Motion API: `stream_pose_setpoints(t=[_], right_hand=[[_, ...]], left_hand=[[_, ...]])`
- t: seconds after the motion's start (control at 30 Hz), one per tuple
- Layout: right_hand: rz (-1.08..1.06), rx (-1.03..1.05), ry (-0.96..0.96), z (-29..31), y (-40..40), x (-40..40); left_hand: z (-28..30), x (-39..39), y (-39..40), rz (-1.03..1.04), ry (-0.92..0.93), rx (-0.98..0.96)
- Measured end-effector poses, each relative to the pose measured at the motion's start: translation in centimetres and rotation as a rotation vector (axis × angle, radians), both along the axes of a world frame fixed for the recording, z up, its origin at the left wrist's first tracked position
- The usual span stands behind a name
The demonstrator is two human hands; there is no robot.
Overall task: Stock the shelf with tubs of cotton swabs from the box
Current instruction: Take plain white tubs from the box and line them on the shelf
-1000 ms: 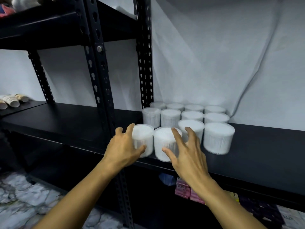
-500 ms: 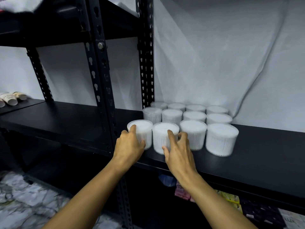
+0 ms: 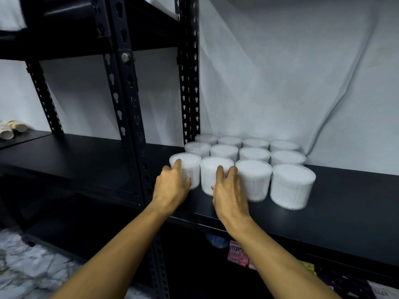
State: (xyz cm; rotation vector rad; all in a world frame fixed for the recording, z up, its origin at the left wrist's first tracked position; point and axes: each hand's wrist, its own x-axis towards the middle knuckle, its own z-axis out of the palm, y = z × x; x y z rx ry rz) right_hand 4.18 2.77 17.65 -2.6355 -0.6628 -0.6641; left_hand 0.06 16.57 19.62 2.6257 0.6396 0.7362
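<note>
Several clear round tubs of white cotton swabs stand in three rows on the black shelf [image 3: 345, 212], against the white cloth backdrop. My left hand [image 3: 171, 186] is curled around the front-left tub [image 3: 190, 164], fingers on its near side and rim. My right hand [image 3: 230, 190] presses against the second front tub [image 3: 212, 169], fingers up along its side between it and the third front tub [image 3: 255, 180]. The rightmost front tub [image 3: 291, 186] stands apart from both hands. The box is not in view.
A black perforated upright post [image 3: 129, 117] stands just left of my left hand. A second post [image 3: 187, 83] rises behind the tubs. Pink packets [image 3: 237, 254] lie on the shelf below. Rolled items [image 3: 10, 129] sit on the far-left shelf. Marble floor [image 3: 26, 266] at lower left.
Both hands have pushed the two front-left tubs back into line with the front row. The hands have closed in tighter on them.
</note>
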Motion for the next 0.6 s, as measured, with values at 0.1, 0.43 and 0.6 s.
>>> stream_pose_setpoints(t=[0.1,0.43,0.6], right_hand=[[-0.005,-0.027,0.006,0.1,0.2,0.2],[-0.046,-0.074,-0.008,0.6,0.6,0.0],[0.004,-0.099,0.026,0.7,0.2,0.0]], left_hand=[[-0.1,0.4,0.2,0.004,-0.003,-0.001],[-0.4,1.3,0.9,-0.011,-0.011,0.02],[-0.5,1.4,1.0,-0.018,-0.015,0.042]])
